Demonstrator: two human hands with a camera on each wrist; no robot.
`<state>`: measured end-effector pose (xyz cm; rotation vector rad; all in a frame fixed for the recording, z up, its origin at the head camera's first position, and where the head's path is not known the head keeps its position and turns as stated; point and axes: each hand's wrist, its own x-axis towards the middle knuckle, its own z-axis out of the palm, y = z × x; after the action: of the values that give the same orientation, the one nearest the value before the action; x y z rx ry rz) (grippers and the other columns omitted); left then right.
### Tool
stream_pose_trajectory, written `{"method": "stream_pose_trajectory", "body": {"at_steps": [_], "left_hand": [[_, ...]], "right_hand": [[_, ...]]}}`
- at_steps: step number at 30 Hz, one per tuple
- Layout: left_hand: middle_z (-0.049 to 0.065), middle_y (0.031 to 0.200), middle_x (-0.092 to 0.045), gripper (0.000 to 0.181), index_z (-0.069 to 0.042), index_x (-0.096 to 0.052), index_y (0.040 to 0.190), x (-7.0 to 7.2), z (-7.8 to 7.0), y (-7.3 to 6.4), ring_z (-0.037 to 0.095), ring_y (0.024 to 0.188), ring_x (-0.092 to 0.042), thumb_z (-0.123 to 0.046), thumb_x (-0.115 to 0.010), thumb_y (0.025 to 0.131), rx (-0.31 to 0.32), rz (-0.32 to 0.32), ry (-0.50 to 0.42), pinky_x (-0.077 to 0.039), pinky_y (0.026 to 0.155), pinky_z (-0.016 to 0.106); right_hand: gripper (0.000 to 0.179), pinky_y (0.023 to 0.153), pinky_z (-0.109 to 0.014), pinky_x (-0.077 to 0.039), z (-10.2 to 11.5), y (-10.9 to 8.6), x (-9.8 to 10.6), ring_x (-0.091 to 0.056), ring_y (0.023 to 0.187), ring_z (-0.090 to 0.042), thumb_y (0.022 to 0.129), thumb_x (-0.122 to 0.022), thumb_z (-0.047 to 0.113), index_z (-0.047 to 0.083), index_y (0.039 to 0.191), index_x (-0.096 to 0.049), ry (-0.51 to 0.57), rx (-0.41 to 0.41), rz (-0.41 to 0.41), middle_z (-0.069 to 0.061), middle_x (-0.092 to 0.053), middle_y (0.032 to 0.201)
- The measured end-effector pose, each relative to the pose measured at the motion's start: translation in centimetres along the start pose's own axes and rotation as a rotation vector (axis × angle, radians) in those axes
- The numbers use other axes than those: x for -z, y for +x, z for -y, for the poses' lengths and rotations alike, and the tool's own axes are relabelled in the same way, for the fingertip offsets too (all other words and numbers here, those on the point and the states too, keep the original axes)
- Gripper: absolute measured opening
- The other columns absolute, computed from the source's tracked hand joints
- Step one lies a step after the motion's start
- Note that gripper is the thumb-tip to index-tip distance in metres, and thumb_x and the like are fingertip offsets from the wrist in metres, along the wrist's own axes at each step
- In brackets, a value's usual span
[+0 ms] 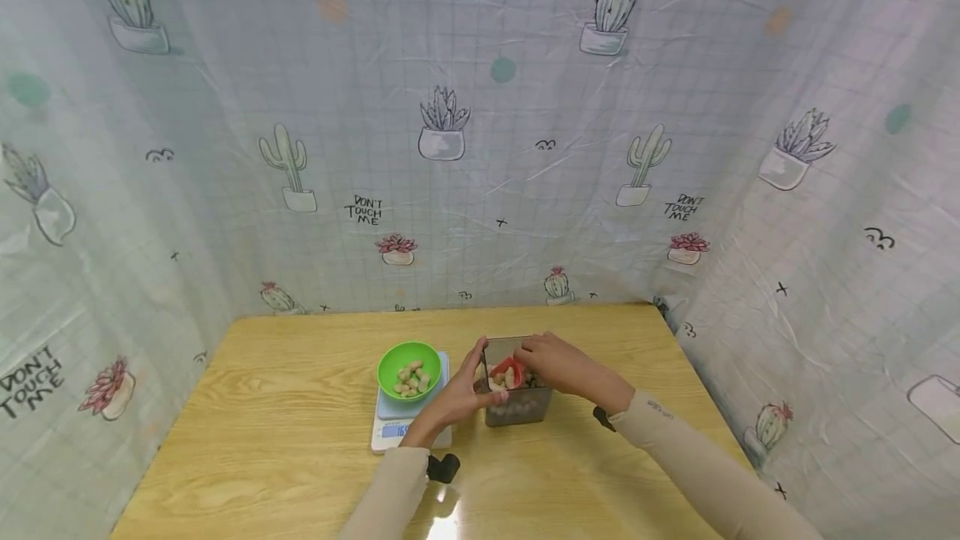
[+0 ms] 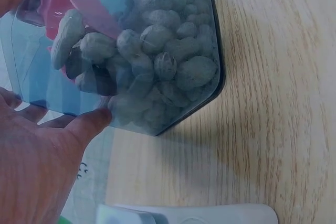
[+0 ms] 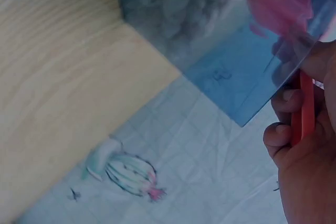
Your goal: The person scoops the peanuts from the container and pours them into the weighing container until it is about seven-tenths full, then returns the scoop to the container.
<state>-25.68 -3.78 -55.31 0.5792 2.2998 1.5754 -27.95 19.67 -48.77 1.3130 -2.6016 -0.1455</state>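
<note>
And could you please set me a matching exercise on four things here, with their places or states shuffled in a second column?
Things
1. green bowl
2. red scoop
3. digital scale
4. left hand

Places or states
A. gripped by the right hand
B. holding the transparent container
C. resting on the digital scale, with peanuts inside
D. standing directly on the wooden table

Pairs: 1-C, 2-A, 3-D, 4-B

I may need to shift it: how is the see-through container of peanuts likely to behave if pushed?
The container looks flat-sided and straight-edged, so it is probably stiff. Peanuts piled in its lower part likely keep weight low, favouring sliding over tipping. Its smooth surface may be slippery.
</note>
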Motion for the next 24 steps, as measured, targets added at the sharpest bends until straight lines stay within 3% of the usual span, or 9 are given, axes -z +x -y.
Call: {"method": "stream_pose_trajectory", "body": {"at_steps": [7, 13, 20, 24], "left_hand": [[0.007, 0.167, 0.000, 0.106, -0.022, 0.003, 0.160, 0.0, 0.0, 0.0, 0.037, 0.152, -0.013, -0.038, -0.073, 0.088, -0.014, 0.015, -0.060, -0.035, 0.114, 0.051], [0.007, 0.167, 0.003, 0.105, -0.028, 0.004, 0.159, 0.3, 0.1, 0.0, 0.044, 0.145, -0.031, -0.036, -0.073, 0.089, -0.011, 0.022, -0.073, -0.036, 0.114, 0.051], [0.007, 0.167, 0.001, 0.107, -0.021, 0.004, 0.160, 0.2, 0.0, 0.0, 0.039, 0.151, -0.016, -0.040, -0.073, 0.088, -0.003, 0.020, -0.043, -0.036, 0.113, 0.053], [0.006, 0.167, 0.001, 0.106, -0.023, 0.004, 0.160, 0.2, -0.1, -0.1, 0.041, 0.151, -0.016, -0.042, -0.072, 0.088, -0.001, 0.023, -0.036, -0.036, 0.113, 0.054]], "right_hand": [[0.010, 0.076, -0.035, -0.051, -0.9, -1.1, 0.3, -0.060, 0.080, -0.016, 0.094, -0.066, 0.013, 0.014, 0.104, -0.066, 0.171, -0.056, -0.001, 0.001, -0.065, 0.091], [0.016, 0.080, -0.038, -0.051, -0.7, -1.5, 0.2, -0.062, 0.088, -0.019, 0.095, -0.064, 0.012, 0.013, 0.111, -0.064, 0.231, -0.090, -0.020, -0.001, -0.067, 0.101], [0.016, 0.081, -0.039, -0.051, -0.6, -1.9, -1.0, -0.061, 0.089, -0.018, 0.098, -0.061, 0.015, 0.014, 0.114, -0.063, 0.315, -0.139, -0.086, 0.000, -0.066, 0.102], [0.015, 0.082, -0.039, -0.051, -0.6, -2.2, -1.6, -0.061, 0.091, -0.018, 0.100, -0.057, 0.016, 0.014, 0.113, -0.062, 0.352, -0.190, -0.112, 0.001, -0.065, 0.100]]}}
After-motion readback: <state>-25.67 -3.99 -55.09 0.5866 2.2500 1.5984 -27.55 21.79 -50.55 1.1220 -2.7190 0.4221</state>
